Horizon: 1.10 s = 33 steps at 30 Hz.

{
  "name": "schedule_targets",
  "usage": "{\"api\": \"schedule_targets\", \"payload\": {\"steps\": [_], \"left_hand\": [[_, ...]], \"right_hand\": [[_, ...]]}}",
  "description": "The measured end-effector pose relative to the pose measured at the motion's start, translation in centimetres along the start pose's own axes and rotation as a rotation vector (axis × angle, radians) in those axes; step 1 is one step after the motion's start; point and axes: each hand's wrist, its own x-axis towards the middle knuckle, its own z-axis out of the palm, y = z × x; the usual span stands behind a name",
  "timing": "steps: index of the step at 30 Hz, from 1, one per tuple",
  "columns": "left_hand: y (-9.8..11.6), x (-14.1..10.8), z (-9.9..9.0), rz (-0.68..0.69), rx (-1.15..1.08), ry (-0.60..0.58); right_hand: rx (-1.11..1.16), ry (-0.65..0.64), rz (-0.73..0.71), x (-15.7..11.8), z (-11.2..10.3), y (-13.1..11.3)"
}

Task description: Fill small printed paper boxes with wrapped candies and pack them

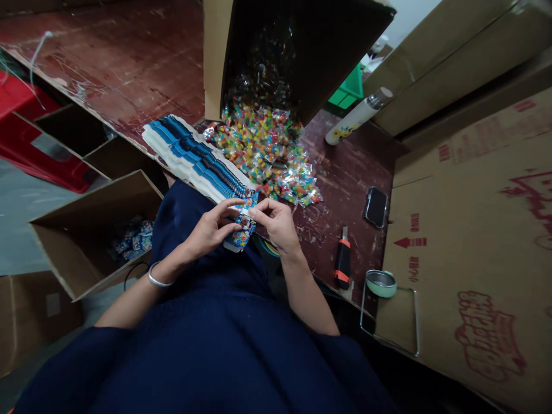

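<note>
Between my two hands is a small blue printed carton (244,234), held above my lap at the table's front edge. My left hand (212,229) grips its left side with thumb and fingers. With thumb and forefinger, my right hand (276,223) pinches a white flap at the carton's upper part. Beyond them, a long row of flat, overlapping blue-and-white cartons (194,152) runs along the table edge. Next to that row lies a heap of clear packets of colourful candy (267,152), spilling from a tipped cardboard box (214,57).
An orange-and-black utility knife (343,261), a phone (376,207) and a white flask (357,117) are on the table (319,230) at right. A green cup (381,284) stands by a large carton. Lower left, an open cardboard box (86,230) holds small blue packs (135,238).
</note>
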Motion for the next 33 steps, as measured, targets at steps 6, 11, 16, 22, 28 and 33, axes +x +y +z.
{"api": "schedule_targets", "payload": {"steps": [6,11,16,22,28,33], "left_hand": [[0.0,0.0,0.3,-0.028,-0.026,0.099],[-0.7,0.2,0.6,-0.079,-0.063,0.081],[-1.4,0.5,-0.7,-0.138,0.095,-0.090],[-1.2,0.6,-2.4,-0.146,0.331,-0.182],[-1.2,1.5,-3.1,-0.269,0.100,-0.051],[-2.1,1.6,-3.0,-0.266,-0.031,-0.019]], "right_hand": [[-0.148,-0.022,-0.328,-1.4,0.3,0.5],[-0.180,0.017,-0.312,-2.8,0.3,2.1],[-0.400,0.212,-0.162,-1.0,-3.6,4.3],[-0.963,0.232,-0.230,2.3,-6.1,6.6],[-0.917,0.305,-0.270,3.0,-6.1,6.8],[-0.366,0.409,-0.232,1.0,-6.2,3.4]]}}
